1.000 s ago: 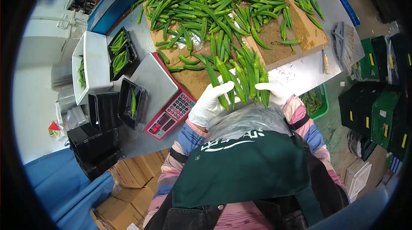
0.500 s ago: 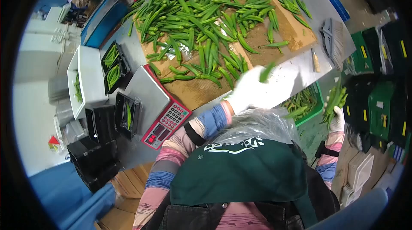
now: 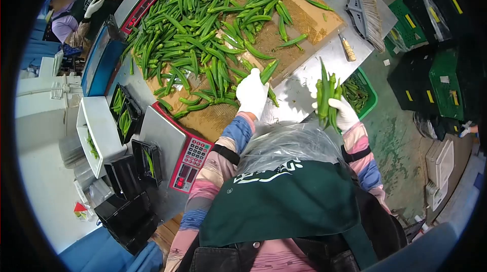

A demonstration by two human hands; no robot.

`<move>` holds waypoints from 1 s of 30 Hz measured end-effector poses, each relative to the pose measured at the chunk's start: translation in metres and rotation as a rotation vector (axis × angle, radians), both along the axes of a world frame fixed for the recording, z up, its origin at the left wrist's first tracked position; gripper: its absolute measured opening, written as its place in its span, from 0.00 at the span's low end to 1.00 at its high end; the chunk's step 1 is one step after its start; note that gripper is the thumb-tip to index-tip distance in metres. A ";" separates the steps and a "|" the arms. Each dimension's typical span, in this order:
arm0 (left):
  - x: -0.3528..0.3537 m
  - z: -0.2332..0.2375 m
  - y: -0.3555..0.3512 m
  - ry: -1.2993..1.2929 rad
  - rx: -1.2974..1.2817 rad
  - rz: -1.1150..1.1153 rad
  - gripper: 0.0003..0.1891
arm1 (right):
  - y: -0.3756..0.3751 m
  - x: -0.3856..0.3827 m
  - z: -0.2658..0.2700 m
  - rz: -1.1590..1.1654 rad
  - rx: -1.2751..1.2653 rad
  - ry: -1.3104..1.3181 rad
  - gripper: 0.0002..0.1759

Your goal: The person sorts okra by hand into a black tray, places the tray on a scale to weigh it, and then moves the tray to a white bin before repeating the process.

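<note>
Left hand (image 3: 252, 93): fingers look closed on one okra pod (image 3: 269, 71), near the pile
Right hand (image 3: 345, 114): fingers wrap an okra bunch (image 3: 323, 98), perhaps so none slip out
Okra pile (image 3: 187, 33): on cardboard (image 3: 213, 121), maybe to keep the table (image 3: 291, 104) clean
Scale (image 3: 170, 142): beside the cardboard, perhaps for easy reach

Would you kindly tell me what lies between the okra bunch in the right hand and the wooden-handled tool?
In the head view, only metal tabletop shows between the okra bunch and the wooden-handled tool.
</note>
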State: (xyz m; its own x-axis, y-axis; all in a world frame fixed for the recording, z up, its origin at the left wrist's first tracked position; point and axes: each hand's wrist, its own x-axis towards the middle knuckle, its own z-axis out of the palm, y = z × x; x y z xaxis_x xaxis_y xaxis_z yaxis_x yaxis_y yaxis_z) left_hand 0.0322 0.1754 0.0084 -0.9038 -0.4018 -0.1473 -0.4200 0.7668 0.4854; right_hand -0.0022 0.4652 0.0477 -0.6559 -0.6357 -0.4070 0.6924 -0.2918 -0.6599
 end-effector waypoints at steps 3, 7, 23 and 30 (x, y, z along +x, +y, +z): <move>0.011 -0.001 -0.018 0.238 0.647 0.047 0.20 | -0.016 -0.002 0.004 0.028 -0.066 -0.049 0.39; 0.029 0.072 -0.014 0.054 1.363 0.179 0.13 | -0.030 -0.006 0.007 0.117 -0.076 -0.090 0.37; 0.089 0.029 -0.056 0.036 0.426 0.283 0.18 | 0.046 -0.023 0.013 -0.198 0.050 0.138 0.35; 0.142 -0.024 -0.031 -0.036 0.168 0.139 0.23 | -0.018 -0.005 0.001 0.097 0.080 0.024 0.33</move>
